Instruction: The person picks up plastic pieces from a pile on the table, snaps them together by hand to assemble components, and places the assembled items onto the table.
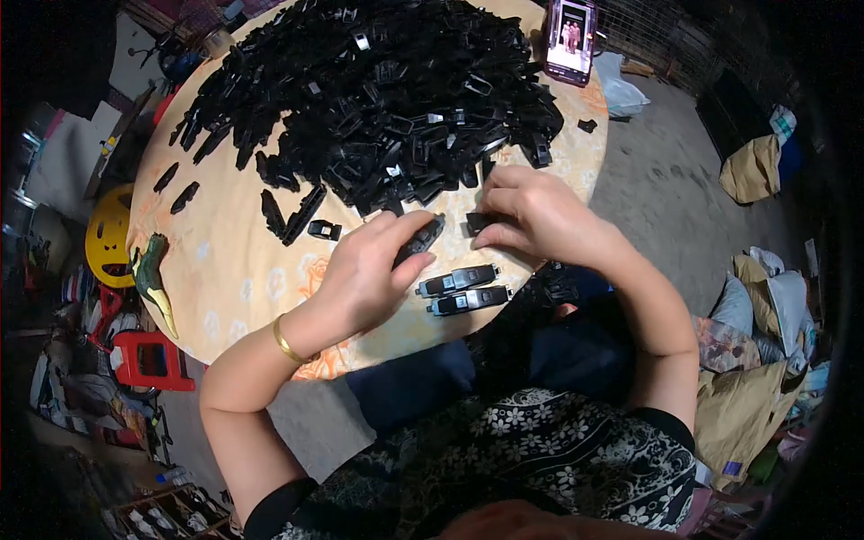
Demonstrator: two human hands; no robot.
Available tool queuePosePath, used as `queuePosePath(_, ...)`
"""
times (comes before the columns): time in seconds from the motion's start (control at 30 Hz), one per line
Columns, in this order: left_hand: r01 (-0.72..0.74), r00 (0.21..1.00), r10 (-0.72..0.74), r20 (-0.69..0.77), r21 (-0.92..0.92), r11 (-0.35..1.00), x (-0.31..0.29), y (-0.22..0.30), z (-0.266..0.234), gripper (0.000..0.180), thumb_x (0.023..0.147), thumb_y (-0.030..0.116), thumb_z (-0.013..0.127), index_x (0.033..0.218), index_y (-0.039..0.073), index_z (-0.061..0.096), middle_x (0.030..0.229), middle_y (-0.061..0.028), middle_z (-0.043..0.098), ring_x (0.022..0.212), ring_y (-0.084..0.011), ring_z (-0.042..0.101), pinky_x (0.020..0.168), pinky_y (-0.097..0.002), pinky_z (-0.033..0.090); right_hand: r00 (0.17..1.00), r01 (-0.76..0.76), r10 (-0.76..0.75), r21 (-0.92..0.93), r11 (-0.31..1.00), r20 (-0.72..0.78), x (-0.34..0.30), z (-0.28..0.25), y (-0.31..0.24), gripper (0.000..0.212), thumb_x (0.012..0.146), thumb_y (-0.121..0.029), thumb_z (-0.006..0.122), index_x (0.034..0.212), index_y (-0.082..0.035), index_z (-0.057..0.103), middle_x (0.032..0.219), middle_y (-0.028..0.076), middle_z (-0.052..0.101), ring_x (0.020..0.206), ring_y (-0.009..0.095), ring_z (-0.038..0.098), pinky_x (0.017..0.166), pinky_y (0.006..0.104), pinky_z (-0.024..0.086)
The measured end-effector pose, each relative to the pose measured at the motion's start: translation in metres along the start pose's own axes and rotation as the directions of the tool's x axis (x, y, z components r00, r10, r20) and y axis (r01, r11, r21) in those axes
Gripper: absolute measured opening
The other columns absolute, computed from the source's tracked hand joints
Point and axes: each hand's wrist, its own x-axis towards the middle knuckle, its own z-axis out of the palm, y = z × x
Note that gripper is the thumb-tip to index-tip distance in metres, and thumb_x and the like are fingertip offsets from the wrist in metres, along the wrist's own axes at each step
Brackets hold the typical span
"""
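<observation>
Thumb and fingers of your left hand [360, 261] pinch a black part [420, 238], held just off the near edge of the pile [378, 108]. Your right hand [540, 211] has its thumb and fingers closed on a smaller dark piece [477, 221] (your own grip hides most of it, so its shape can't be told). Both hands are on your side of the pile, facing each other with a gap between.

Farther from the pile and nearer to you, two longer units [463, 290] lie side by side. Close to the pile, left of your left hand, sits a loose piece [325, 230]. Beyond the pile's right side is a phone [570, 40], all of this on the clothed table [234, 270].

By the look of it, you are at the fitting step: one piece in each hand, not yet joined, with the two units probably showing the finished form. The next move seems to call for turning the pieces until their ends match, then a straight, even press, keeping your fingertips clear of the seam.
</observation>
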Motion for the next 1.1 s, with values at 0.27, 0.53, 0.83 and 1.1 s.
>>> queuePosePath(0.27,-0.113,0.984,0.112,0.141,0.003,0.994,0.001,-0.011,-0.008,0.029,0.084,0.002,0.057,0.112,0.007,0.065,0.102,-0.0146,0.058,0.091,-0.0321,0.056,0.08,-0.037,0.048,0.957,0.032,-0.089,0.204,0.978,0.277,-0.002,0.002,-0.022,0.028,0.075,-0.019,0.075,0.096,-0.003,0.067,0.091,0.012,0.061,0.088,0.031,0.061,0.076,0.0395,0.05)
queuePosePath(0.53,-0.204,0.978,0.201,0.047,0.078,0.976,0.007,-0.006,-0.002,0.019,0.078,0.01,0.071,0.095,0.004,0.065,0.091,-0.012,0.058,0.087,-0.0305,0.053,0.077,-0.0391,0.046,0.999,0.005,0.001,0.139,0.99,-0.041,-0.001,0.006,-0.026,0.026,0.071,-0.016,0.077,0.092,-0.003,0.068,0.078,0.01,0.06,0.078,0.03,0.06,0.067,0.0392,0.049)
queuePosePath(0.83,-0.029,1.0,0.029,0.009,-0.04,0.999,0.004,-0.009,0.0,0.016,0.072,0.012,0.075,0.08,0.001,0.067,0.077,-0.0123,0.059,0.077,-0.0319,0.056,0.069,-0.0398,0.046,1.0,0.005,-0.004,-0.019,1.0,0.025,0.002,0.008,-0.027,0.024,0.068,-0.014,0.076,0.087,-0.002,0.068,0.075,0.011,0.056,0.074,0.03,0.059,0.063,0.0402,0.047)
queuePosePath(1.1,-0.102,0.995,0.102,-0.005,-0.026,0.994,0.006,-0.007,0.001,0.021,0.068,0.011,0.08,0.081,0.0,0.067,0.072,-0.0086,0.058,0.073,-0.0246,0.057,0.065,-0.0347,0.045,0.993,0.114,-0.113,0.088,0.99,-0.017,0.007,0.021,-0.025,0.025,0.07,-0.019,0.076,0.087,-0.002,0.068,0.076,0.012,0.057,0.075,0.031,0.06,0.065,0.0397,0.048)
